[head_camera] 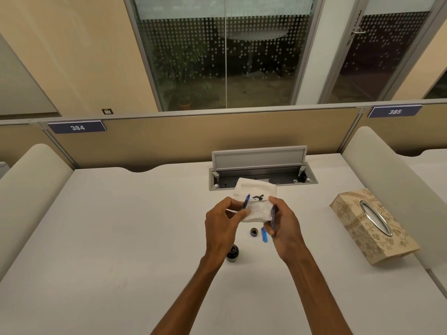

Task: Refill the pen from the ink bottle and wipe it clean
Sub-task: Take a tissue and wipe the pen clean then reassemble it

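Holding a slim blue pen section (246, 201) nib-up between thumb and fingers, the left hand (223, 226) also pinches one edge of a white paper tissue (256, 201) that already carries a dark ink blot near its middle. The right hand (281, 223) grips the tissue's other edge and keeps a dark blue pen barrel (273, 217) tucked against its palm, so the pen looks to be in two parts, raised above the white desk (121, 226).

Below the hands, the small dark glass ink bottle (232, 254) stands open beside the left wrist; its round cap (254, 231) and a blue pen cap (264, 235) lie just beyond it (both well within elbow range).

The main risk appears to be that open bottle: a lowered left forearm could tip it and flood the desk. The wet blot could also smear onto the fingers, or onto the barrel if the tissue folds the wrong way. The patterned beige tissue box (372, 228) sits well to the right.
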The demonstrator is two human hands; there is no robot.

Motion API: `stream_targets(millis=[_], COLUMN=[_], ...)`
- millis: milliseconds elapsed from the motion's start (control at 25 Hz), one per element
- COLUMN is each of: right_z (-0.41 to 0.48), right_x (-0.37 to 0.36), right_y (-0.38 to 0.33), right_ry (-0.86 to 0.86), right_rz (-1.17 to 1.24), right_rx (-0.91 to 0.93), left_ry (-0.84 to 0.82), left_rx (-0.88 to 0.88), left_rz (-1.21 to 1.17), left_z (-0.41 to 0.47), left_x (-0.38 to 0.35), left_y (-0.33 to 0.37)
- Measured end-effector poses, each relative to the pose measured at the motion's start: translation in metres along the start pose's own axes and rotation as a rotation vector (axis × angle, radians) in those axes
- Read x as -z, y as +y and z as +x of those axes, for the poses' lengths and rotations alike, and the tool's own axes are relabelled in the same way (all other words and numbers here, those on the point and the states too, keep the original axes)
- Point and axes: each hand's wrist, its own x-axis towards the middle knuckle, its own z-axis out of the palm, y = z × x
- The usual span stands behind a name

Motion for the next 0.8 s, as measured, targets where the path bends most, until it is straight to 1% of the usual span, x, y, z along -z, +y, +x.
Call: stream_targets(millis=[120,200,280,400,480,600,640,720,800], right_z=[0.008,0.010,0.012,0.012,0.012,0.014,0.014,0.013,0.013], right_x=[-0.001,-0.002,-0.001,0.000,0.001,0.003,0.003,0.003,0.003], right_y=[0.002,0.004,0.008,0.010,0.010,0.010,0.008,0.005,0.004], right_ry=[0.110,0.164,0.162,0.141,0.134,0.118,0.102,0.069,0.052], right_rz=[-0.140,-0.249,-0.334,-0.337,-0.294,-0.152,-0.123,-0.111,-0.160], right_rx=[0.047,0.139,0.248,0.298,0.250,0.034,-0.010,-0.007,0.059], left_ry=[-0.004,0.004,0.006,0.008,0.009,-0.004,-0.008,-0.013,-0.003], left_rx=[0.013,0.030,0.039,0.042,0.042,0.052,0.054,0.060,0.052], left_rz=[-0.092,-0.122,-0.132,-0.142,-0.145,-0.149,-0.150,-0.171,-0.203], left_z=[0.000,0.000,0.001,0.002,0.002,0.002,0.003,0.003,0.002], left_x=[0.001,0.002,0.001,0.001,0.002,0.004,0.004,0.004,0.004], left_y=[0.004,0.005,0.005,0.005,0.003,0.001,0.001,0.001,0.002])
